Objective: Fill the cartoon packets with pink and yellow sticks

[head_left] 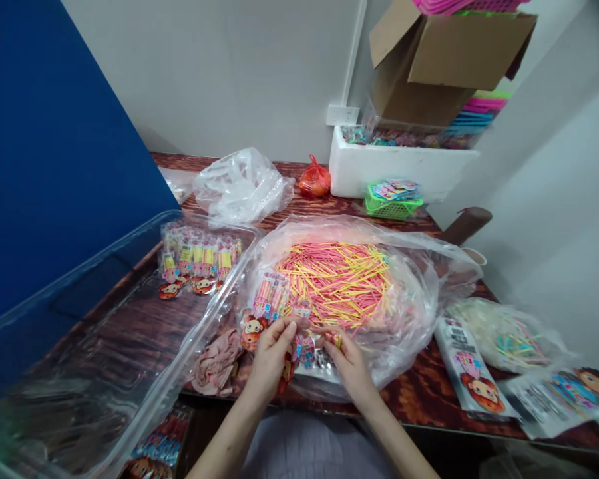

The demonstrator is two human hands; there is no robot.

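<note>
My left hand (273, 349) pinches the edge of a small clear printed packet (304, 351) with a cartoon face, low in front of me. Close on its right, my right hand (348, 362) has its fingers closed round a few short pink and yellow sticks (334, 338), partly hidden by the fingers. Just beyond both hands lies a big heap of pink and yellow sticks (337, 283) in an open clear plastic bag (409, 332). Filled packets (269, 296) rest on the bag's left side, above my left hand.
At left stands a clear plastic bin (199, 332) with several filled packets (202, 256) in it. A crumpled pink cloth (217, 362) lies beside it. Flat printed bags (472, 372) are at right. Behind stand a green basket (393, 201), a white foam box (404, 166) and a red bag (314, 179).
</note>
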